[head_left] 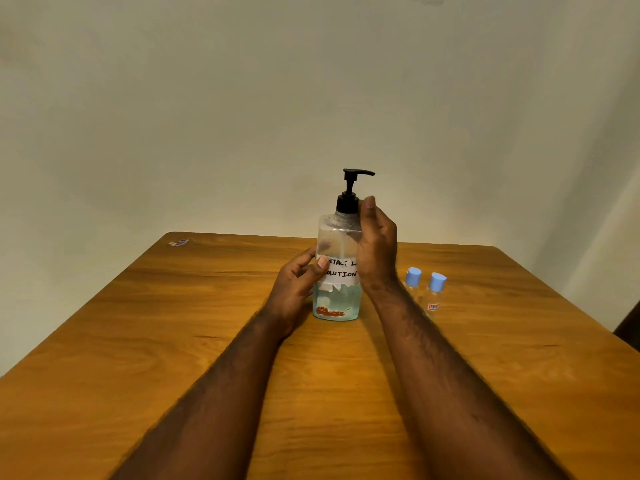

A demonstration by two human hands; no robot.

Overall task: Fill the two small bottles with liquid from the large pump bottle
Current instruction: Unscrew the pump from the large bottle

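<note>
Forearms (214, 393), two, bare, entering from the frame's bottom edge. Pump bottle (337, 233): centre frame, upright on table (173, 323); clear, blue liquid low, torn handwritten label (341, 273), black nozzle (358, 173) pointing frame-right. Left hand (298, 282): thumb and fingers curled round its label side. Right hand (377, 244): against its right shoulder, thumb upright; fingers hidden, closure cannot be told. Small bottles (412, 277), two, blue-capped, upright, just right of the right wrist; right hand nearer.
</note>
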